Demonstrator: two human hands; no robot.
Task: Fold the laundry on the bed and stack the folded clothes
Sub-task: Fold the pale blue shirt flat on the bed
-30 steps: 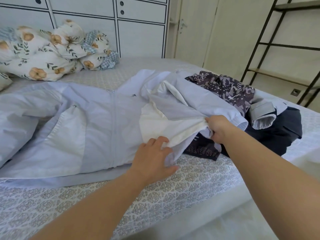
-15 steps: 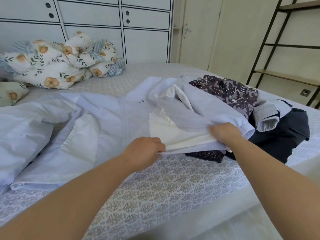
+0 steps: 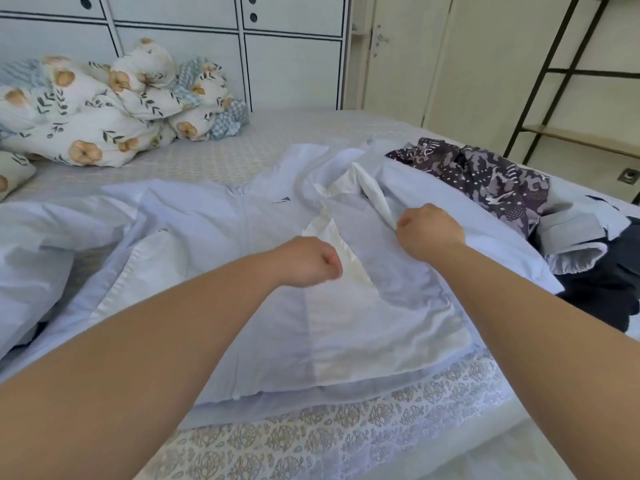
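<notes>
Head view: we see a pale blue zip jacket spread front-up across the bed, its hem toward us and its collar toward the far side. Our right hand is curled into a fist on the jacket's right half, pinching a raised ridge of white lining fabric that runs up and away from the knuckles. Our left hand is also fisted, lying on the jacket just right of the zip, beside an exposed strip of white lining; we cannot tell whether its fingers hold any cloth. The two hands are near each other but apart. A patterned purple garment and a dark navy garment lie heaped just right of the jacket, partly under its edge. A floral duvet is bunched at the headboard.
</notes>
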